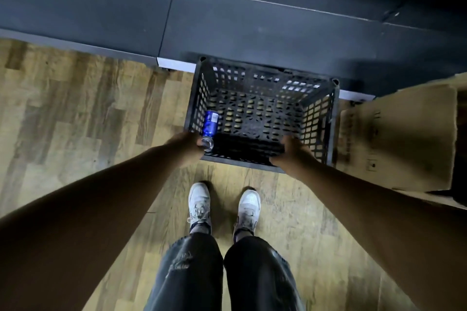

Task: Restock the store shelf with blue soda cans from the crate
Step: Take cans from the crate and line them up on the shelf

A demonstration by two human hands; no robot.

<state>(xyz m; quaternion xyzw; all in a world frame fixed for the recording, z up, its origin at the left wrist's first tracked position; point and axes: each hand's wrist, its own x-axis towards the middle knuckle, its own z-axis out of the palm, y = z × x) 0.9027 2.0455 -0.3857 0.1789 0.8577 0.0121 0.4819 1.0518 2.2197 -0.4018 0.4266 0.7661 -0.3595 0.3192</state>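
Observation:
A black plastic crate point(321, 118) stands on the wooden floor against the base of a dark grey shelf point(252, 28). One blue soda can point(210, 122) lies tilted inside along the crate's left wall, its silver end toward me. My left hand point(185, 144) is at the crate's near left corner, with its fingers closed on that silver end. At the near right, my right hand point(290, 153) curls over the crate's near rim. Apart from the can, the crate's lattice bottom is bare.
A large open cardboard box point(404, 134) sits right of the crate, touching it. My white sneakers point(199, 203) stand just behind the crate. Wooden floor point(75, 108) stretches to the left.

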